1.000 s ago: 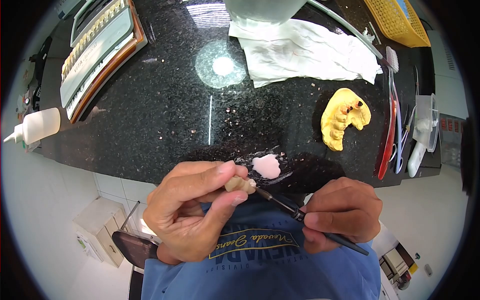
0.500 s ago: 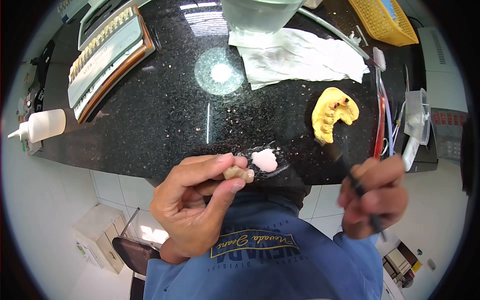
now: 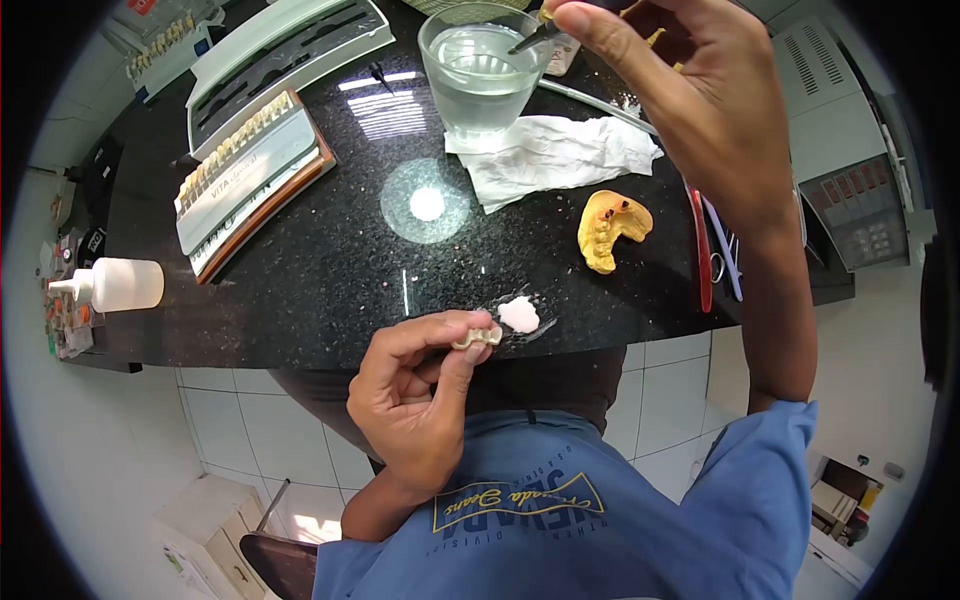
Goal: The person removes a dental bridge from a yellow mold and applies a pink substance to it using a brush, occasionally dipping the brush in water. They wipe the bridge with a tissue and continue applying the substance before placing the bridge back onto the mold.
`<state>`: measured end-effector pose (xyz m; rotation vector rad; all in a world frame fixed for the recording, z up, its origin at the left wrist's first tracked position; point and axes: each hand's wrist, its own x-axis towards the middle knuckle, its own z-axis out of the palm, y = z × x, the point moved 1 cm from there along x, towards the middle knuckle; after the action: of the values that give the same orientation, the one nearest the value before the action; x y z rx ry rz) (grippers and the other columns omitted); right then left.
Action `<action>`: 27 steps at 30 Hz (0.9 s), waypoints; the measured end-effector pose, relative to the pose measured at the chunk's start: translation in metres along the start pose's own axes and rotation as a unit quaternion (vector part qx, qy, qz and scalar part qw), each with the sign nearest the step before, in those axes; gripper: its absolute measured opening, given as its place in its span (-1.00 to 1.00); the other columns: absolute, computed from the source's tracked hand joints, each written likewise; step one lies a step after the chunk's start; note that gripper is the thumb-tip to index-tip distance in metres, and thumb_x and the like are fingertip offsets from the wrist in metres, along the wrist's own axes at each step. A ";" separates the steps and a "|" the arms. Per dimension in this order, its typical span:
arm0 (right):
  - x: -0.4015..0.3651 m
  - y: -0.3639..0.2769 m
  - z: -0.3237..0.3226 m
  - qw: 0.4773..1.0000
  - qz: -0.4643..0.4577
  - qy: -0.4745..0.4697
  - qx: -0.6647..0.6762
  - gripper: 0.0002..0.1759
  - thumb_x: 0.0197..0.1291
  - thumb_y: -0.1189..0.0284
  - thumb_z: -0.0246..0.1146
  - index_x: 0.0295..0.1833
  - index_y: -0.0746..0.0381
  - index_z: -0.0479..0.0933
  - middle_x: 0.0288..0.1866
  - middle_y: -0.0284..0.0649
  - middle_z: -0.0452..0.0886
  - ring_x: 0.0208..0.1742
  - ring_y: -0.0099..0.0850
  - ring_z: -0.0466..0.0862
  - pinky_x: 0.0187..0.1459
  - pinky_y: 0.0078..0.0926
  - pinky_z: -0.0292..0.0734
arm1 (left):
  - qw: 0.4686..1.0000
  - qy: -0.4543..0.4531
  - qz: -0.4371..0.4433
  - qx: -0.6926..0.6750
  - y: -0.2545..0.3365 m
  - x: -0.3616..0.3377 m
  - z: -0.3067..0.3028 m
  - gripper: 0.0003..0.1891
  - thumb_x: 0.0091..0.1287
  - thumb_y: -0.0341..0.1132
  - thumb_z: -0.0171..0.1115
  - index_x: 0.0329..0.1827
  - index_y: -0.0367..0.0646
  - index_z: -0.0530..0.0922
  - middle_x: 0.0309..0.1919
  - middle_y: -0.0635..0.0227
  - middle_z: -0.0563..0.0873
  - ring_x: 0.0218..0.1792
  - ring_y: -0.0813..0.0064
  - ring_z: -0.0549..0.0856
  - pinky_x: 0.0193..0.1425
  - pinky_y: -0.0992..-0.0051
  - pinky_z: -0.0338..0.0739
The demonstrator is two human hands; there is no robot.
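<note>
Between the thumb and fingers of my left hand (image 3: 415, 390) is a small tooth-coloured dental bridge (image 3: 478, 338), held just off the front edge of the counter. A small mound of pale pink paste (image 3: 518, 314) lies on the counter close beside it. My right hand (image 3: 690, 80) is raised at the far side, fingers closed on a dark, fine-tipped brush (image 3: 535, 38). The brush points down to the left, its tip over the mouth of a glass of water (image 3: 482, 100). Some of the right fingers are cut off by the top of the view.
A white cloth (image 3: 570, 160) lies beside the glass, with a yellow dental cast (image 3: 610, 232) nearer me. On the left are a tooth shade guide (image 3: 250, 180), an open case (image 3: 290, 60) and a squeeze bottle (image 3: 125, 285). A red-handled tool (image 3: 702, 250) lies at right.
My right hand has moved from the near right up and away to the glass, with the brush. My left hand keeps the bridge near the paste. The view has shifted.
</note>
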<state>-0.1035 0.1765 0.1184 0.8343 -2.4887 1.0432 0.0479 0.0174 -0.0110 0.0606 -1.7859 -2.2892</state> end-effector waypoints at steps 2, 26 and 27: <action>0.001 0.018 0.012 0.988 -0.047 0.045 0.141 -0.83 0.27 0.44 0.30 -0.20 0.35 0.57 -0.49 -0.39 0.54 -0.53 -0.76 0.41 -0.54 -0.81 0.18 | 1.000 -0.006 0.015 -0.014 -0.001 0.001 0.000 -0.82 0.27 -0.73 0.14 -0.11 -0.36 0.46 -0.12 -0.01 0.67 -0.10 0.41 0.72 0.03 0.52 0.67; -0.115 0.016 0.008 0.995 -0.055 0.016 0.084 -0.65 0.26 0.26 0.15 -0.16 0.38 0.54 -0.43 -0.15 0.55 -0.41 -0.40 0.53 -0.35 -0.52 0.42 | 1.000 -0.005 0.026 0.012 -0.004 0.001 -0.002 -0.83 0.29 -0.68 0.15 -0.14 -0.29 0.40 -0.17 -0.02 0.67 -0.08 0.29 0.73 0.00 0.49 0.69; -0.124 0.010 0.013 0.989 -0.002 0.033 0.146 -0.63 0.29 0.22 0.15 -0.15 0.38 0.54 -0.44 -0.16 0.54 -0.41 -0.40 0.54 -0.37 -0.52 0.44 | 0.999 -0.016 0.027 -0.002 -0.004 0.001 -0.003 -0.82 0.29 -0.73 0.11 -0.13 -0.35 0.41 -0.15 -0.11 0.66 -0.05 0.26 0.72 0.05 0.46 0.68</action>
<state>-0.0136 0.2211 0.0436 0.8680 -2.3124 1.4323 0.0468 0.0154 -0.0154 -0.0256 -1.7758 -2.2680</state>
